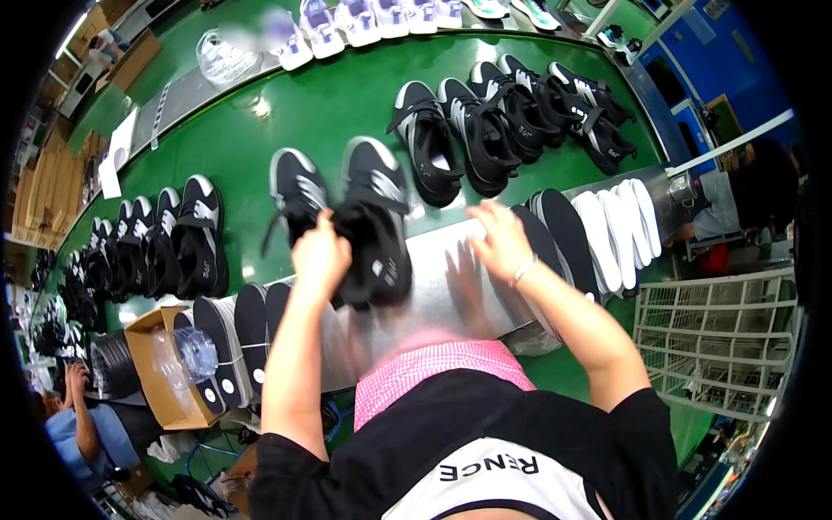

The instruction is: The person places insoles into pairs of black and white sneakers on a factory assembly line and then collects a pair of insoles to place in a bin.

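Note:
My left hand (321,257) is closed at the heel end of a black sneaker (299,192) with grey and white trim. Close on its right is a second black sneaker (375,217), slightly blurred, its heel toward me over the metal ledge (442,273). Whether my left fingers also grip that second shoe is hidden. My right hand (503,243) hovers over or rests on the ledge, fingers bent and apart, with nothing seen in it. Beyond it stand several more black sneakers (433,147) on the green surface (260,113).
Black insoles (563,238) and white insoles (607,234) line the ledge at right. More insoles (227,347) and a carton (165,381) holding clear plastic lie left. Sneakers (199,234) form a row farther left. A wire rack (715,338) stands right; another person's hand (76,381) shows far left.

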`<state>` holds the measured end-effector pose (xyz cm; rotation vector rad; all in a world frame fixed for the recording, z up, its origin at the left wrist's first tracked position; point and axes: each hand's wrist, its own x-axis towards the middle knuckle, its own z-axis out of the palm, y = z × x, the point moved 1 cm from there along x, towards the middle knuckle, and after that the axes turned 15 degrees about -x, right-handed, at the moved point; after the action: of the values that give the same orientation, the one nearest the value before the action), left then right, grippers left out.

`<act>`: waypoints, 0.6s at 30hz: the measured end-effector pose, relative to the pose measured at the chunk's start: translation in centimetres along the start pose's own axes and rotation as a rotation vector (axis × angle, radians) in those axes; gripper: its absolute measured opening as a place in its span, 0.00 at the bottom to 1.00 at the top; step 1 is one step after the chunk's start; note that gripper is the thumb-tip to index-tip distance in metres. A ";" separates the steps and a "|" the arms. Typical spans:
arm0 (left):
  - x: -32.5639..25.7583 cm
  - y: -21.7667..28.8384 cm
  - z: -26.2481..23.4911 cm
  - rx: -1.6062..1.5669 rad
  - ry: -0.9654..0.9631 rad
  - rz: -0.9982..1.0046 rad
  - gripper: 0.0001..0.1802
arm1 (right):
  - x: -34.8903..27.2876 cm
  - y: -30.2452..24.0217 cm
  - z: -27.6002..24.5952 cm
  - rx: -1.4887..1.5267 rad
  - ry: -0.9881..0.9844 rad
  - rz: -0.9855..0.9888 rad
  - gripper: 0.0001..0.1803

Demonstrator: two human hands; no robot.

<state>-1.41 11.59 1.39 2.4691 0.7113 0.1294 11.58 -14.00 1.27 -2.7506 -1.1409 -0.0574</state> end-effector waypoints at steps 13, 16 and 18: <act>1.0 -0.9 2.6 -1.042 0.127 -0.049 0.16 | 13.5 -0.1 0.5 -0.412 -0.621 -0.141 0.34; 0.1 0.9 5.4 -1.191 -0.071 -0.259 0.16 | 14.8 -1.2 0.9 -0.489 -0.750 -0.187 0.21; 0.0 1.7 5.9 -1.191 -0.135 -0.268 0.18 | 14.6 -1.3 0.8 -0.416 -0.690 -0.179 0.20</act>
<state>0.79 7.44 -2.62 1.2284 0.6254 0.2046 20.98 -2.80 2.11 -3.1139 -1.6947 0.7739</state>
